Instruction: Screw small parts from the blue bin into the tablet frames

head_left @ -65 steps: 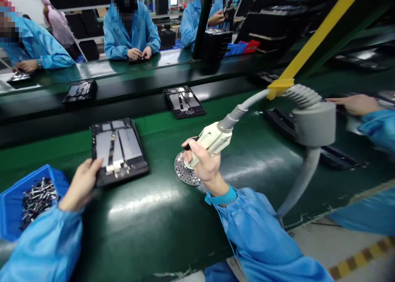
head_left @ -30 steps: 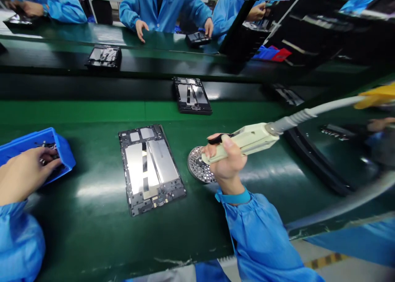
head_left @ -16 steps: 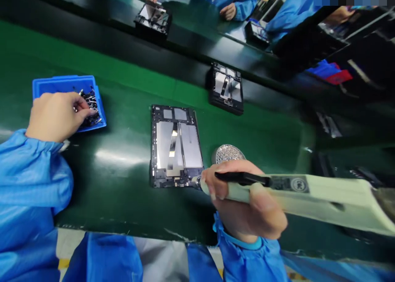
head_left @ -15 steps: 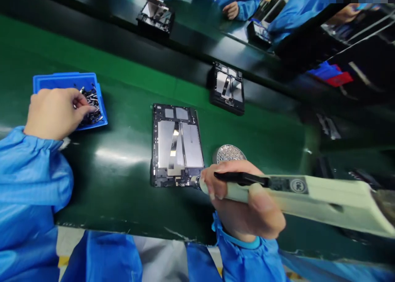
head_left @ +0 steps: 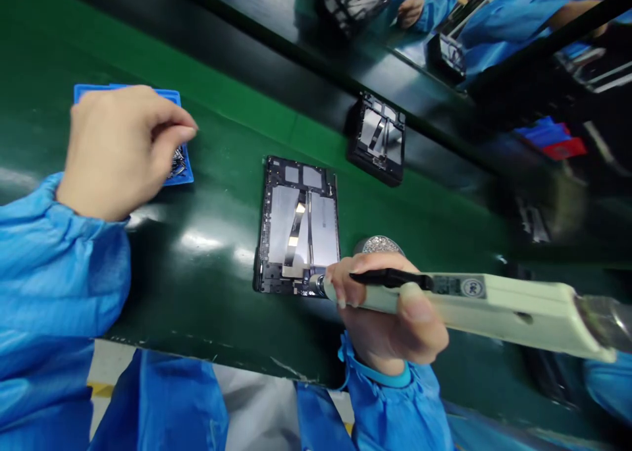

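Note:
My right hand (head_left: 390, 313) is wrapped round a cream electric screwdriver (head_left: 503, 306) with a black lever. Its metal tip is at the lower right corner of an opened tablet (head_left: 323, 220), which lies flat with grey battery panels and ribbon cables showing. My left hand (head_left: 123, 148) is raised over a blue bin (head_left: 185, 171) of small dark parts, thumb and forefinger pinched together. Whatever may be between those fingertips is too small to make out. Behind my right hand, partly hidden, sits a round dish (head_left: 379, 244) of tiny screws.
A stack of opened tablets (head_left: 379, 138) stands beyond, at the belt's edge. Farther off are another stack (head_left: 353, 3) and a co-worker's hand (head_left: 411, 11) in a blue sleeve. Blue and red bins (head_left: 563, 148) lie at the right. The green table's front edge (head_left: 207, 355) runs before me.
My left hand has lifted out of the blue bin and moved right, fingers pinched. The screwdriver stays at the tablet's lower right corner. The whole view has shifted slightly.

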Demonstrator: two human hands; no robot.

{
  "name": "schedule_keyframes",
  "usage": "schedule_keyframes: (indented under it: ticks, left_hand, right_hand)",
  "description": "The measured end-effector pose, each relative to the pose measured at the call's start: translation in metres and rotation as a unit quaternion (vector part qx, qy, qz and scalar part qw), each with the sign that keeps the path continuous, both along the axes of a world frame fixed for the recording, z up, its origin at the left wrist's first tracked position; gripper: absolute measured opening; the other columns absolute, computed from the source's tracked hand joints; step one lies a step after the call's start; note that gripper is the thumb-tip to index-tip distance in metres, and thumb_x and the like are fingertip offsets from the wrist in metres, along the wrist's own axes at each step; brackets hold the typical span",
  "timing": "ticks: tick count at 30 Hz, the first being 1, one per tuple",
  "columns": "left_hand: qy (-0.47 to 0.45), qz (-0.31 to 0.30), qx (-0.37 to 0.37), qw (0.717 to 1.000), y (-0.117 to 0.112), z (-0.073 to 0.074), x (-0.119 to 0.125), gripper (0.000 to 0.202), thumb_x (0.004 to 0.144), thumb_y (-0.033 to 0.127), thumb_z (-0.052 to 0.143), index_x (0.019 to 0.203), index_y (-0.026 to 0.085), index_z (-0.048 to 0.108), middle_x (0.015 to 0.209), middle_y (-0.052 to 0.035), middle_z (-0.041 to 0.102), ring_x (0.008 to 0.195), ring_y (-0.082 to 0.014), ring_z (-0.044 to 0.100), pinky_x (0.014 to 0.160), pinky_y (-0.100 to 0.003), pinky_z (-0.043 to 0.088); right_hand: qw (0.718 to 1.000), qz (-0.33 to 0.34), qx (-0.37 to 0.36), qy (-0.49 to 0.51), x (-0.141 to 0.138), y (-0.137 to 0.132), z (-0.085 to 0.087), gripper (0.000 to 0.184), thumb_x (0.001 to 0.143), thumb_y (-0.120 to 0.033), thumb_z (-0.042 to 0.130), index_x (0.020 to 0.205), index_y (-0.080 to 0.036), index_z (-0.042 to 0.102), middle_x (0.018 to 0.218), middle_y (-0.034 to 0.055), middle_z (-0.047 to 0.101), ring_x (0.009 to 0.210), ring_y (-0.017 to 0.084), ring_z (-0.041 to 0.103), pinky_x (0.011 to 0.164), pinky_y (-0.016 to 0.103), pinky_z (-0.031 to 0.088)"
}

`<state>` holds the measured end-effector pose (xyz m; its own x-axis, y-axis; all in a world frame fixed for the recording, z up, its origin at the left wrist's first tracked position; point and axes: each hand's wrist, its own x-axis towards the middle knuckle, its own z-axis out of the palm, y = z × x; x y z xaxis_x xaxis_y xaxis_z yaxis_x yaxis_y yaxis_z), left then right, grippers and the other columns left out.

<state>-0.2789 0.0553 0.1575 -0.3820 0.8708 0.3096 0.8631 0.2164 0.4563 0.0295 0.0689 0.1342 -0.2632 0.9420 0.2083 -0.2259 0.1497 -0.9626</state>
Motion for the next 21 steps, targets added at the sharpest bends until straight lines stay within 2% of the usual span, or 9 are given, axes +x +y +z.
schedule_keyframes:
  ticks: [3,6,8,10,13,15,18,21]
  left_hand:
    - [-0.115,-0.135,0.023,0.984,0.013,-0.005,0.042,0.023,0.098,0.034,0.064,0.101,0.017,0.079,0.092,0.0007,0.075,0.094,-0.0195,0.072,0.100,-0.033,0.051]
    - [-0.264,-0.275,-0.016,0.925,0.029,-0.028,0.098,0.011,0.096,0.020,0.064,0.096,0.019,0.074,0.082,0.0003,0.075,0.079,-0.0176,0.071,0.085,-0.029,0.054]
    - [-0.353,-0.322,-0.039,0.877,0.038,-0.049,0.133,0.011,0.096,0.016,0.061,0.098,0.019,0.072,0.079,0.0005,0.076,0.075,-0.0169,0.072,0.077,-0.027,0.055]
    - [-0.412,-0.325,-0.068,0.849,0.044,-0.070,0.156,0.013,0.095,0.015,0.059,0.101,0.019,0.070,0.079,-0.0001,0.077,0.075,-0.0170,0.073,0.073,-0.027,0.055]
    - [-0.427,-0.317,-0.101,0.841,0.045,-0.090,0.168,0.012,0.095,0.018,0.059,0.095,0.020,0.070,0.078,-0.0023,0.078,0.068,-0.0176,0.071,0.067,-0.029,0.055]
    - [-0.424,-0.324,-0.104,0.839,0.043,-0.094,0.165,0.012,0.095,0.023,0.059,0.088,0.022,0.069,0.079,-0.0038,0.079,0.061,-0.0170,0.068,0.063,-0.030,0.054]
    - [-0.448,-0.326,-0.106,0.826,0.040,-0.090,0.157,0.015,0.094,0.033,0.058,0.085,0.022,0.063,0.080,-0.0058,0.079,0.059,-0.0167,0.066,0.059,-0.029,0.054]
    - [-0.485,-0.302,-0.120,0.812,0.039,-0.080,0.150,0.022,0.093,0.043,0.061,0.088,0.021,0.058,0.085,-0.0088,0.080,0.064,-0.0176,0.069,0.060,-0.027,0.056]
  right_hand:
    - [1.000,0.003,-0.005,0.007,-0.001,0.000,-0.001,0.029,0.086,-0.051,0.075,0.084,-0.022,0.077,0.049,-0.0039,0.051,0.043,0.015,0.049,0.048,0.032,0.044]
    - [1.000,-0.002,0.004,0.011,-0.005,0.001,-0.008,0.029,0.086,-0.052,0.074,0.084,-0.023,0.076,0.049,-0.0045,0.050,0.043,0.015,0.048,0.047,0.031,0.042]
    - [1.000,-0.001,0.011,0.017,-0.007,0.000,-0.011,0.028,0.087,-0.051,0.073,0.085,-0.024,0.076,0.048,-0.0050,0.049,0.042,0.015,0.048,0.046,0.030,0.041]
    - [1.000,0.003,0.012,0.022,-0.006,-0.003,-0.009,0.027,0.088,-0.051,0.073,0.086,-0.024,0.077,0.049,-0.0047,0.050,0.042,0.015,0.048,0.047,0.031,0.041]
    - [0.999,0.006,0.021,0.035,0.006,-0.004,0.005,0.031,0.088,-0.053,0.072,0.094,-0.024,0.081,0.049,-0.0035,0.051,0.044,0.017,0.049,0.050,0.033,0.044]
    - [0.998,-0.006,0.038,0.044,0.021,0.002,0.017,0.036,0.087,-0.054,0.072,0.101,-0.023,0.083,0.050,-0.0024,0.053,0.044,0.017,0.050,0.052,0.036,0.046]
    - [0.992,-0.076,0.083,0.053,0.046,0.025,0.024,0.037,0.083,-0.054,0.074,0.097,-0.022,0.083,0.049,-0.0024,0.052,0.041,0.017,0.049,0.049,0.036,0.044]
    - [0.980,-0.164,0.104,0.050,0.068,0.055,0.014,0.036,0.081,-0.060,0.074,0.079,-0.024,0.076,0.044,-0.0048,0.046,0.037,0.016,0.046,0.044,0.032,0.040]
